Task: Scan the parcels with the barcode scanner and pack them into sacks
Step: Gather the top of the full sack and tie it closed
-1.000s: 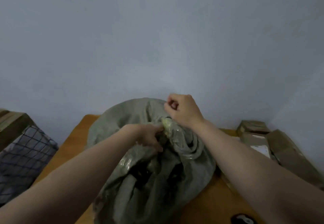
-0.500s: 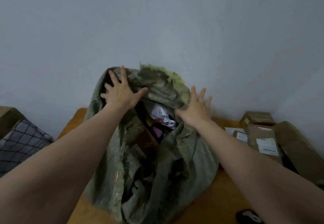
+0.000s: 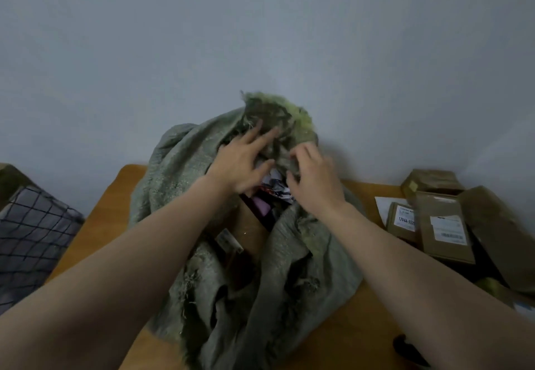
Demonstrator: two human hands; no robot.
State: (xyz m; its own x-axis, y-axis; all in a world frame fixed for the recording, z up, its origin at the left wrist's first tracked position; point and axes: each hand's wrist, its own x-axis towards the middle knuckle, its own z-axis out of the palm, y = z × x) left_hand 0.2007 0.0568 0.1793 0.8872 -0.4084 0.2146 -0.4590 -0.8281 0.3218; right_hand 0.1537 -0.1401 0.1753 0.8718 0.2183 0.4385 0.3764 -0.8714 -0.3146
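Sack (image 3: pixel 185 167) open, parcels (image 3: pixel 275 191) inside.
My left hand (image 3: pixel 240 161) lies spread on the frayed 12 o'clock rim; my right hand (image 3: pixel 315 184) is blurred, grip undeterminable; boxes (image 3: pixel 443 225) at 3 o'clock.

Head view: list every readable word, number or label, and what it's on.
"12V4A-552", then cut off by the larger brown box: label on the small brown box.
White barcode label on the larger brown box: print too blurred to read.
Sticker inside the sack: too blurred to read.
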